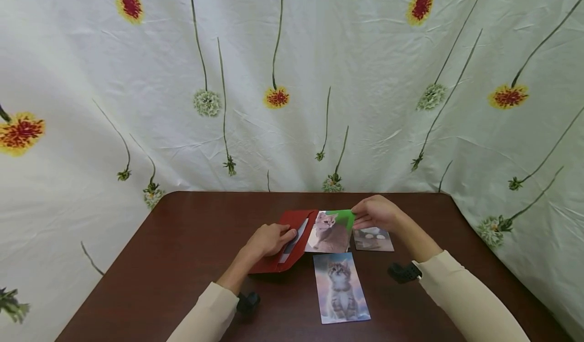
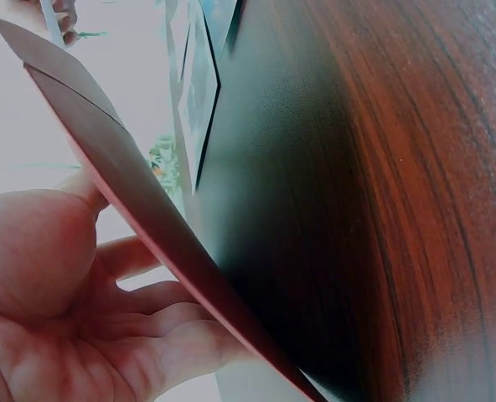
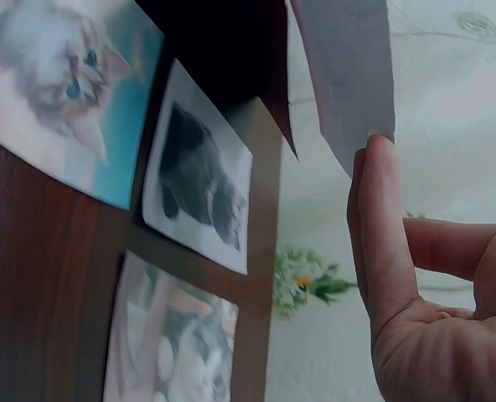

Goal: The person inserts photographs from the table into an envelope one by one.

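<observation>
As my right hand (image 1: 376, 213) pinches just the card's (image 1: 327, 234) corner near the table's (image 1: 210, 230) far edge, slippage threatens. Left hand (image 1: 268, 238) grips envelope (image 1: 298, 252).

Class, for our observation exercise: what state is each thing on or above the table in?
Red envelope: open, tilted, gripped by the left hand, pale paper showing in its opening
Green-cornered cat picture: raised, pinched at its edge by the right hand
Blue kitten picture: flat on the table, face up
Dark cat picture: flat, face up
Grey-and-white cat picture: flat, face up
</observation>
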The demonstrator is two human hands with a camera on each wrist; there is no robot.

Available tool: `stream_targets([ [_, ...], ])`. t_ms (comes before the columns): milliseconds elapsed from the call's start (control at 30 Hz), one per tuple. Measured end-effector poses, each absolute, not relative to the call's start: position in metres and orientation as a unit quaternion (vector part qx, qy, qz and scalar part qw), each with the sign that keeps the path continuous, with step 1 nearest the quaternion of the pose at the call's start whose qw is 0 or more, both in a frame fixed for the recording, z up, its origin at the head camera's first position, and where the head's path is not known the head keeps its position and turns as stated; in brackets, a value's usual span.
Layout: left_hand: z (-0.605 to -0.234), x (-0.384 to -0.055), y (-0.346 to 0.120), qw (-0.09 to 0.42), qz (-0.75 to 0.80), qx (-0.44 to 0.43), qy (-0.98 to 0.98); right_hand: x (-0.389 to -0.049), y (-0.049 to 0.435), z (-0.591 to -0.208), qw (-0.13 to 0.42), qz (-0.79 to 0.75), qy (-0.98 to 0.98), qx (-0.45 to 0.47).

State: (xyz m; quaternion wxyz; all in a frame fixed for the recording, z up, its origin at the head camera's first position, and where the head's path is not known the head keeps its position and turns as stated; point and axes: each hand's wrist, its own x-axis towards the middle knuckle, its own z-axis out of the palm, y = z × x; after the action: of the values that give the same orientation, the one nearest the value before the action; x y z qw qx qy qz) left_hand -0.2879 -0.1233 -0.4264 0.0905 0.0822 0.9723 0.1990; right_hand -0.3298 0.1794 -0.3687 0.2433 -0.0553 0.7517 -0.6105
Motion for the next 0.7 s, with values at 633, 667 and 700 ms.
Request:
stream_targets([
  [633,-0.426,-0.288,-0.123,0.079,0.193,0.098,0.973,-0.331,0.140,-0.385,0.262,-0.609,0.747,-0.042],
  [667,-0.426,-0.288,-0.124,0.078,0.192,0.098,0.973,-0.331,0.139,-0.385,0.262,-0.609,0.747,-0.044],
  [700,-0.426,-0.287,-0.124,0.079,0.191,0.097,0.974,-0.332,0.138,-0.385,0.261,-0.609,0.748,-0.045],
])
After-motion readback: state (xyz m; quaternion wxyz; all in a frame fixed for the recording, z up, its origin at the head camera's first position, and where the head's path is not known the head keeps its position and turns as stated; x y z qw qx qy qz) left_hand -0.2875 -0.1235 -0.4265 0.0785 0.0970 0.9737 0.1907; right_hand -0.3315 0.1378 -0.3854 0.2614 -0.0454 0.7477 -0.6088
